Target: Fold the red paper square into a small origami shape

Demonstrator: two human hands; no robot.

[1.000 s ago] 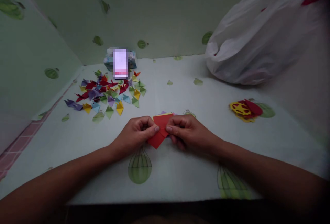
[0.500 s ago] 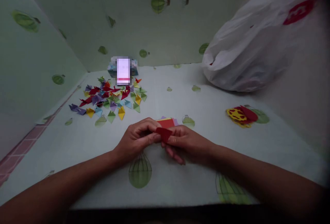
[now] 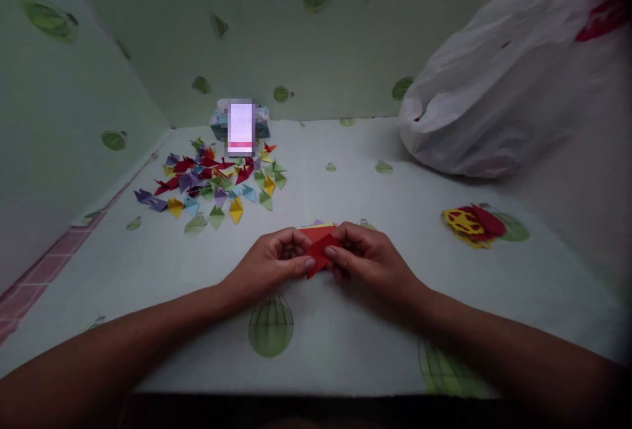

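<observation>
"Fingers [image 3: 292, 238]: how do they sit?"

"Pinched narrow. My left hand [image 3: 271, 261] and right hand [image 3: 372, 258] both grip the small folded red paper piece [image 3: 320, 245] between them."

"And its looks?"

"Flat and angular, one corner pointing down toward me; some of it hides under my grip. An orange-red square paper sheet [image 3: 312, 234] shows just behind it."

"Edges, room?"

"The white balloon-printed worktop [image 3: 345, 337] has its near edge below my forearms. Yellow and red paper cutouts [image 3: 469, 224] lie well apart rightward; multicoloured folded paper shapes [image 3: 217, 185] spread far left."
</observation>
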